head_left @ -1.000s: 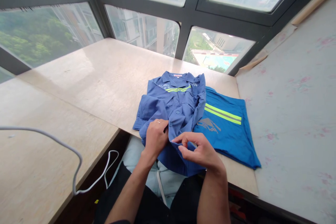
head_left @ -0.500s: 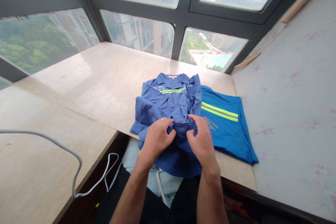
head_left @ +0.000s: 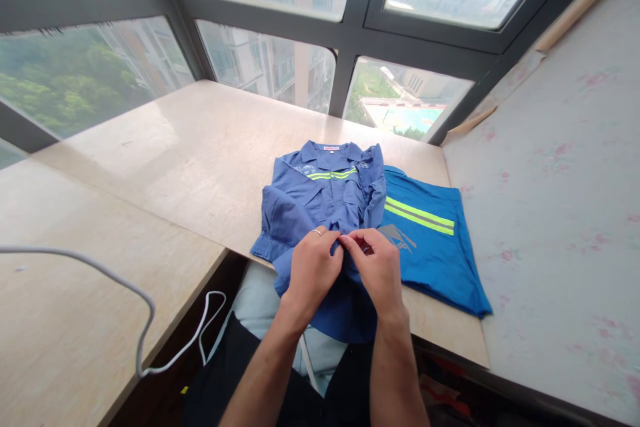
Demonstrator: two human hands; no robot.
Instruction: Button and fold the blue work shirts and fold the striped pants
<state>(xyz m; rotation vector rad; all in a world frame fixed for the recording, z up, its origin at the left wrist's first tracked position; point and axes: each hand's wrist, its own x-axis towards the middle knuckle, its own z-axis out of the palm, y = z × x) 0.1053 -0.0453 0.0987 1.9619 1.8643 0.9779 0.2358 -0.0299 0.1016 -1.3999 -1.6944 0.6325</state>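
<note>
A blue work jacket [head_left: 320, 197] with a collar and yellow-green stripes lies front up, its lower part hanging over the sill's front edge toward my lap. At its front placket, my left hand [head_left: 316, 263] pinches the cloth between thumb and fingers. My right hand [head_left: 375, 263] pinches the same spot from the other side, fingertips meeting the left ones. Whatever button sits between the fingertips is hidden. To the right, partly under the jacket, is a folded brighter blue garment [head_left: 435, 253] with a yellow-green and grey stripe.
The pale stone sill [head_left: 200, 147] runs back to grey-framed windows [head_left: 345, 73]. A white cable [head_left: 115, 280] loops over its left front edge. On the right rises a floral-papered wall [head_left: 560, 213]. A pale cushion or cloth [head_left: 257, 300] lies below the jacket.
My hands have come together at the jacket's placket, fingertips now meeting. The cloth there is bunched up between them. The folded garment has stayed in place.
</note>
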